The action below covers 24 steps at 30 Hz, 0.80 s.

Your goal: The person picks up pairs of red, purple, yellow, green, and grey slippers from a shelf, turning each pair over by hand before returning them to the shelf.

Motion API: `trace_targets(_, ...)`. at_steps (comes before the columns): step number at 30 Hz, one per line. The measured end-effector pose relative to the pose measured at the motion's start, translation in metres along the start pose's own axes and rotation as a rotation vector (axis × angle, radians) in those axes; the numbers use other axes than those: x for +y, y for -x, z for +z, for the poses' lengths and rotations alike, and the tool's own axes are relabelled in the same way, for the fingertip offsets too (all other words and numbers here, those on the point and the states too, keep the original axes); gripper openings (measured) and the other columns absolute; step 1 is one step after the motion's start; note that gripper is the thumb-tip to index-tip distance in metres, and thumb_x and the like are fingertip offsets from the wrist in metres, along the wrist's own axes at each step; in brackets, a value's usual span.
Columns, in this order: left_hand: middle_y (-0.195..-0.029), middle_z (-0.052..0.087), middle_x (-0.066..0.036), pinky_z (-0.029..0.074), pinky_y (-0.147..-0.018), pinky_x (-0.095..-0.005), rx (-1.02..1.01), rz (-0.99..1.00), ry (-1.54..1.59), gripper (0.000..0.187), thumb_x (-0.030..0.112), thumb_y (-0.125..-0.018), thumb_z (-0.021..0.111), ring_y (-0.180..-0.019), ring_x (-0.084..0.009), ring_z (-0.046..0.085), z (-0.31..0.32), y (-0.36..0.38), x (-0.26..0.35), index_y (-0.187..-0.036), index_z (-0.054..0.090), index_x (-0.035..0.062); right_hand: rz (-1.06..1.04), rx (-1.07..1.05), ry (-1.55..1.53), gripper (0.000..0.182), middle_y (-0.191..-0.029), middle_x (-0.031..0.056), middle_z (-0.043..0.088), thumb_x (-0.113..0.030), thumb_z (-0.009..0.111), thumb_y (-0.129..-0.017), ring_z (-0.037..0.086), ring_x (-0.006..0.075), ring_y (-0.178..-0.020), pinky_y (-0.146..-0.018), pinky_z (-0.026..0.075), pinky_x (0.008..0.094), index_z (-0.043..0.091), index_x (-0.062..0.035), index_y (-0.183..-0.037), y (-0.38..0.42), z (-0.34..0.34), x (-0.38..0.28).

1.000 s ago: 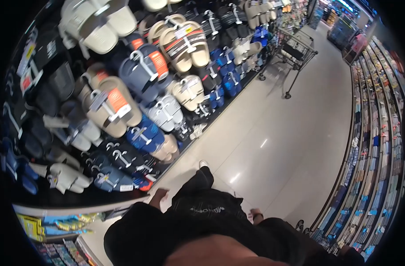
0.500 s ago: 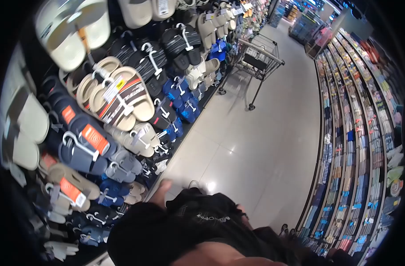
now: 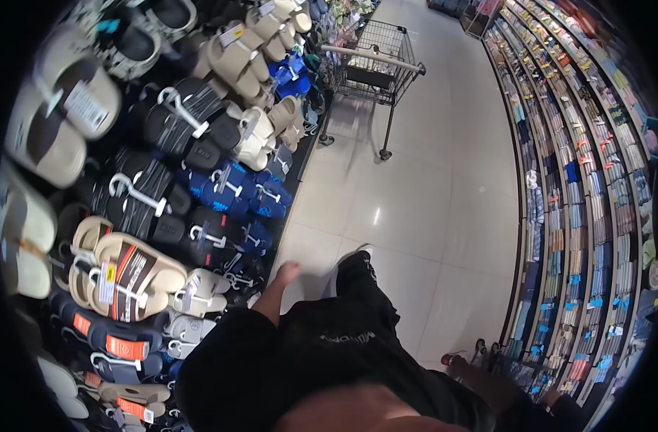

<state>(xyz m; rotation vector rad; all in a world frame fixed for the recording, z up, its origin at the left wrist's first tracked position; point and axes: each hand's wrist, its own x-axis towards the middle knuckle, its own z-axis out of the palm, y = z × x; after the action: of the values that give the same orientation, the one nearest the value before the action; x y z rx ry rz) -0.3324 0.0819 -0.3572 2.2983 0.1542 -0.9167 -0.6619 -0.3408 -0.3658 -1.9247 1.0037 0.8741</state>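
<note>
My left hand (image 3: 289, 272) hangs low beside my body, over the floor near the foot of the slipper display. It is small and smeared, so its fingers cannot be read; no object shows in it. Nearest to it are grey slippers (image 3: 199, 291) and dark blue slippers (image 3: 228, 189) on white hooks. My right hand is not in view. A black shoe (image 3: 354, 263) of mine steps forward on the tiles. Further up the aisle stands a shopping cart (image 3: 370, 76), apart from both hands.
Beige slippers (image 3: 138, 277) with a striped label hang at the left. Long shelves of folded, packed goods (image 3: 577, 209) curve along the right. Pale floor tiles (image 3: 415, 209) run between. A reddish shoe (image 3: 451, 358) and dark clothing show at the lower right.
My view has moved forward along the aisle, and the cart looks closer. The slippers have slid down and left in view. My left hand has swung forward; the right hand has left view.
</note>
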Motion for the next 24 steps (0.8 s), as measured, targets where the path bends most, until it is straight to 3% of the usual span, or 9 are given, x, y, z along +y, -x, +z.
trace_targets(1,-0.086,0.068,-0.02,0.051,-0.074,-0.045,-0.15,-0.253,-0.006,0.036,0.037,-0.087,0.05,-0.08,-0.0312,0.067,0.004,0.007,-0.015,-0.089,0.068,0.0053,-0.002,-0.026,0.035,0.026,-0.084,0.0124,0.068,-0.02,0.053,-0.085,0.066,0.0239,-0.077,-0.059,0.053,0.0387,0.068,-0.0018,-0.096,-0.014,-0.009,-0.006)
trace_targets(3,-0.071,0.065,-0.01,0.048,-0.056,-0.0422,0.322,0.101,0.091,0.027,0.028,-0.085,0.053,-0.06,-0.0251,0.062,0.068,-0.002,-0.139,-0.088,0.067,0.0043,-0.01,-0.065,0.096,0.027,-0.084,0.0122,0.069,-0.023,0.054,-0.085,0.067,0.0233,-0.079,-0.062,0.054,0.0387,0.069,-0.0025,-0.094,-0.038,-0.034,-0.023)
trace_targets(5,-0.071,0.065,-0.011,0.049,-0.056,-0.0421,-0.123,-0.397,0.132,0.029,0.03,-0.087,0.053,-0.06,-0.0251,0.063,0.034,0.049,-0.117,-0.088,0.067,0.0041,-0.057,-0.083,0.165,0.027,-0.084,0.0119,0.069,-0.026,0.055,-0.084,0.068,0.0228,-0.081,-0.066,0.054,0.0387,0.069,-0.0033,-0.092,-0.072,-0.064,-0.046)
trace_targets(11,-0.071,0.064,-0.012,0.052,-0.053,-0.0416,-0.204,-0.53,0.205,0.035,0.036,-0.09,0.053,-0.058,-0.0254,0.064,-0.003,-0.003,-0.002,-0.087,0.066,0.0034,-0.529,0.022,0.924,0.031,-0.083,0.0111,0.07,-0.034,0.058,-0.084,0.069,0.0211,-0.088,-0.075,0.055,0.0386,0.071,-0.0055,-0.085,-0.202,-0.178,-0.152)
trace_targets(12,-0.071,0.064,-0.013,0.053,-0.053,-0.0415,-0.175,-0.505,0.211,0.036,0.037,-0.091,0.054,-0.057,-0.0255,0.064,-0.01,-0.033,0.025,-0.087,0.066,0.0033,-0.545,-0.051,0.343,0.027,-0.08,0.0123,0.067,-0.029,0.057,-0.086,0.069,0.0223,-0.08,-0.066,0.056,0.0414,0.067,-0.0036,-0.087,-0.226,-0.212,-0.173)
trace_targets(13,-0.071,0.064,-0.013,0.053,-0.053,-0.0414,-0.145,-0.472,0.212,0.037,0.038,-0.092,0.054,-0.057,-0.0255,0.064,-0.018,-0.065,0.057,-0.087,0.066,0.0032,0.026,-0.085,-0.461,0.025,-0.084,0.0138,0.066,-0.023,0.056,-0.087,0.067,0.0248,-0.075,-0.056,0.055,0.042,0.064,-0.0016,-0.097,-0.223,-0.243,-0.236)
trace_targets(15,-0.067,0.063,-0.011,0.053,-0.05,-0.0407,-0.06,-0.366,0.183,0.037,0.038,-0.09,0.054,-0.055,-0.0247,0.063,-0.038,-0.137,0.132,-0.081,0.066,0.003,-0.048,0.018,-0.572,0.035,-0.097,0.0153,0.067,-0.019,0.054,-0.086,0.066,0.0293,-0.076,-0.058,0.055,0.0456,0.057,-0.0023,-0.116,-0.263,-0.296,-0.303)
trace_targets(19,-0.082,0.069,-0.015,0.052,-0.067,-0.0372,0.235,0.047,0.251,0.033,0.033,-0.087,0.058,-0.076,-0.0262,0.068,-0.078,-0.236,0.287,-0.094,0.069,0.0021,-0.313,0.135,-0.572,0.031,-0.094,0.011,0.068,-0.023,0.053,-0.089,0.066,0.0216,-0.073,-0.053,0.052,0.0352,0.06,-0.0037,-0.112,-0.282,-0.39,-0.422)
trace_targets(24,-0.099,0.07,-0.017,0.051,-0.083,-0.0365,0.522,0.285,0.434,0.033,0.025,-0.088,0.062,-0.097,-0.0282,0.067,-0.14,-0.334,0.443,-0.111,0.064,0.0013,-0.257,0.157,-0.636,0.029,-0.092,0.0091,0.068,-0.021,0.054,-0.088,0.066,0.02,-0.072,-0.055,0.051,0.0338,0.061,-0.005,-0.112,-0.319,-0.437,-0.448)
